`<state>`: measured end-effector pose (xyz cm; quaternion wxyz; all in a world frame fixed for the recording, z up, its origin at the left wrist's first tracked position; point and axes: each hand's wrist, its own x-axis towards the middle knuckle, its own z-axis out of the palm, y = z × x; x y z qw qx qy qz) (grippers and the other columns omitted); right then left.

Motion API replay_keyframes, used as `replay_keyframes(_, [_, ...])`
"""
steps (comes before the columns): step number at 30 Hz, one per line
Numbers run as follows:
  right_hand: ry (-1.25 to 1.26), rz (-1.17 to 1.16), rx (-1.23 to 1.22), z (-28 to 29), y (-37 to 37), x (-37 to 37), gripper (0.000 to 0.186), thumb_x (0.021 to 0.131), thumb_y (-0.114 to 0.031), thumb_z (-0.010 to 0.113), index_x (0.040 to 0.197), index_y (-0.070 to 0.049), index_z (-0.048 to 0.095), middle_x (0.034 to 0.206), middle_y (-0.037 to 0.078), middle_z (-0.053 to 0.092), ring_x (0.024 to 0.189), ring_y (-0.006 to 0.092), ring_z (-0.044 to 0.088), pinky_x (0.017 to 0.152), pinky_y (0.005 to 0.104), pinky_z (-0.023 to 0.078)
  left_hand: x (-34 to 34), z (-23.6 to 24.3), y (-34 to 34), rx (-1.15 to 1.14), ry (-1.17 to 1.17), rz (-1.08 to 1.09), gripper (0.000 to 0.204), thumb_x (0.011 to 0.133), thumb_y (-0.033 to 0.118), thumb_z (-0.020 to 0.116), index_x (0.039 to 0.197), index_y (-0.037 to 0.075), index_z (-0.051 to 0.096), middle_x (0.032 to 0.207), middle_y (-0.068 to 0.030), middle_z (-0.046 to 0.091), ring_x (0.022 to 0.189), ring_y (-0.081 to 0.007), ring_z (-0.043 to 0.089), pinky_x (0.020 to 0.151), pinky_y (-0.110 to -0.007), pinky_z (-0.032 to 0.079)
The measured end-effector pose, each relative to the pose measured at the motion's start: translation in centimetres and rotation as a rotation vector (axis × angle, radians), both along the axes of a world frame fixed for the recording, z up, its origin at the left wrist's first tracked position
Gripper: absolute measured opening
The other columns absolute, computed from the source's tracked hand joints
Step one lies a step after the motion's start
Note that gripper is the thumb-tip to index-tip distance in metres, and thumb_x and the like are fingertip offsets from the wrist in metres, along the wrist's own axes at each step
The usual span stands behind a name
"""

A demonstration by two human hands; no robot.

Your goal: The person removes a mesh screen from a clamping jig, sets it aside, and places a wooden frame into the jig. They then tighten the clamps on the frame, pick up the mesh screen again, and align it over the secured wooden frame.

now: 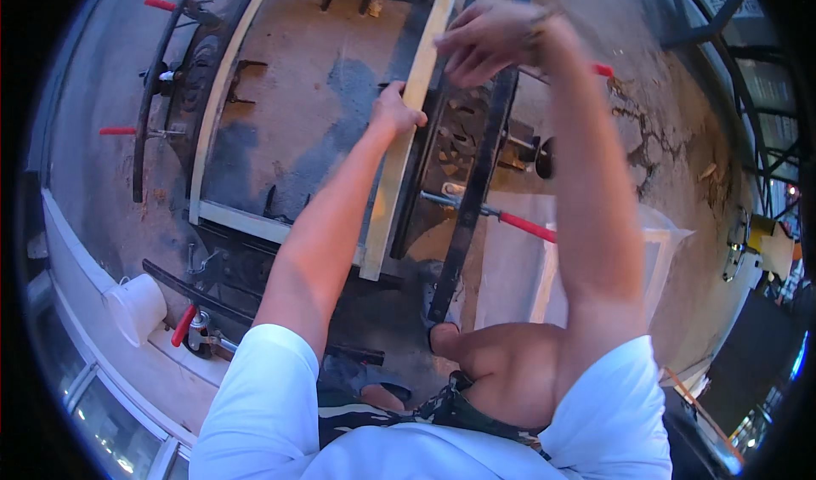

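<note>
Grips the right rail of the pale wooden frame (389, 193) with the left hand (396, 114), at about mid-length, with the thumb over the rail and the fingers toward the inner edge. Holds the right hand (489, 45) raised near the upper part of the same rail, with fingers partly bent; blurred, so cannot tell whether closed on anything or touching the rail. Locate the frame at upper center, between black metal bars (478, 187) on its left and right sides. Note the red-handled clamp (527, 225) at the right bar, near the right forearm. Find the white bucket (136, 308) at lower left, and the translucent white sheet (506, 267) at lower right, partly hidden by the right forearm.
</note>
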<state>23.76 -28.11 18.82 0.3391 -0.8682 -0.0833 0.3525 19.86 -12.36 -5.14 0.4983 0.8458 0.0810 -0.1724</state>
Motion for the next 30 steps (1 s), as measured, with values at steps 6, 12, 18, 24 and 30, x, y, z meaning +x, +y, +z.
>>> replay_keyframes(6, [0.224,-0.12,-0.455,2.5,-9.3,-5.3,0.02,0.081,-0.015,0.066,0.091,0.003,0.068,0.075,0.013,0.069,0.065,0.0192,0.069,0.057,0.03,0.058,-0.6,0.0,0.4,-0.066,-0.097,-0.061,0.073,0.056,0.004,0.08,0.124,-0.002,0.054,0.11,-0.0154,0.067,0.099,-0.0241,0.064,0.088,-0.033,0.05])
replay_keyframes(12, [-0.386,0.029,-0.477,-16.4,-16.9,-8.8,0.088,0.059,-0.038,0.086,0.134,-0.009,0.049,0.118,0.021,0.061,0.107,0.0346,0.06,0.09,0.0463,0.049,0.1,-0.6,-0.2,-0.061,-0.09,-0.138,0.071,0.059,0.003,0.079,0.125,-0.003,0.053,0.11,-0.0149,0.067,0.097,-0.0225,0.064,0.086,-0.033,0.05])
replay_keyframes(18, [-0.237,0.108,-0.65,-19.0,-13.9,-9.0,0.14,0.044,-0.059,0.087,0.153,-0.027,0.005,0.142,0.021,0.041,0.134,0.039,0.036,0.105,0.0542,0.034,0.0,-0.1,0.2,0.0,-0.137,-0.152,0.068,0.06,0.005,0.079,0.123,-0.004,0.055,0.106,-0.0157,0.068,0.095,-0.0223,0.065,0.084,-0.033,0.05])
replay_keyframes(24, [-0.36,-0.117,-0.563,-19.8,-13.2,-9.8,0.126,0.057,-0.065,0.079,0.152,-0.03,0.005,0.134,0.02,0.049,0.125,0.0374,0.047,0.099,0.0523,0.04,0.1,0.6,0.0,0.037,-0.132,-0.133,0.067,0.059,0.004,0.078,0.122,-0.003,0.056,0.104,-0.0147,0.068,0.092,-0.0218,0.065,0.082,-0.032,0.05])
replay_keyframes(30, [-0.382,-0.199,-0.438,-19.4,-13.4,-9.9,0.117,0.061,-0.059,0.079,0.151,-0.024,0.012,0.119,0.023,0.06,0.11,0.0413,0.057,0.094,0.0473,0.046,0.2,-0.6,0.4,-0.024,-0.115,-0.114,0.067,0.056,0.008,0.079,0.12,-0.002,0.057,0.103,-0.0155,0.067,0.094,-0.0239,0.064,0.083,-0.034,0.05])
